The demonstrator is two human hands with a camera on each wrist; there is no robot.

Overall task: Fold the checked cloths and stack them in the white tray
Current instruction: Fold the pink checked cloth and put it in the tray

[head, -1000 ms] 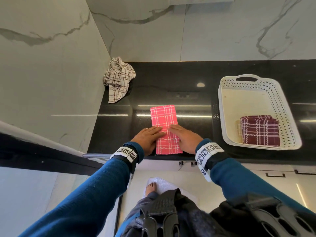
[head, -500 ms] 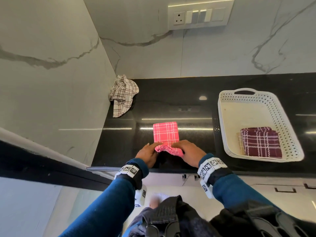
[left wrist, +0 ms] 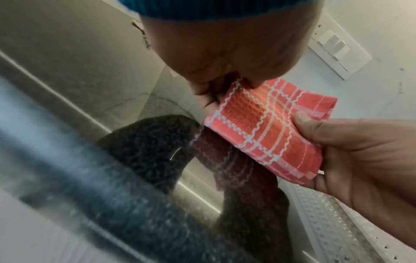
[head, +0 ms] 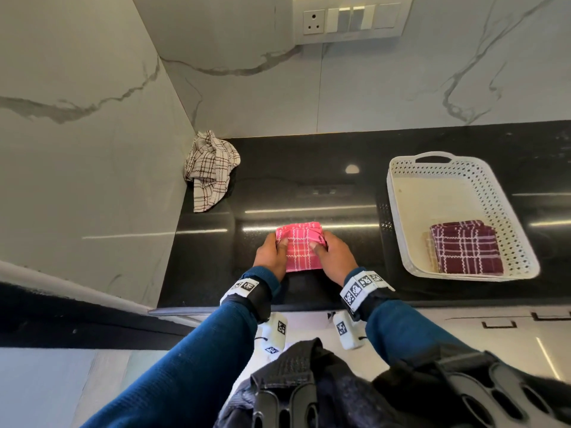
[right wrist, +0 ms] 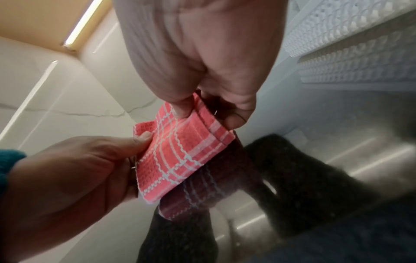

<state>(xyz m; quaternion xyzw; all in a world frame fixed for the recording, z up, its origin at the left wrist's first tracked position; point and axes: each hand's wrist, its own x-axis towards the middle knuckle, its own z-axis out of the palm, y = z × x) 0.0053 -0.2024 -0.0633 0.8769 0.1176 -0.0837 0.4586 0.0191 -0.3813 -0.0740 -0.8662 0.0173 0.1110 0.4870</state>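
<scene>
Pinching the pink checked cloth (head: 298, 248) at its side edges, thumbs on top, our left hand (head: 272, 253) and right hand (head: 332, 256) keep the layers aligned, we judge, at lower centre of the head view. The white tray (head: 401, 242) at right holds a folded maroon cloth (head: 466, 247); a crumpled beige cloth (head: 210, 168) waits upper left. A second ago the pink cloth lay as a long strip under flat palms; now it is doubled.
</scene>
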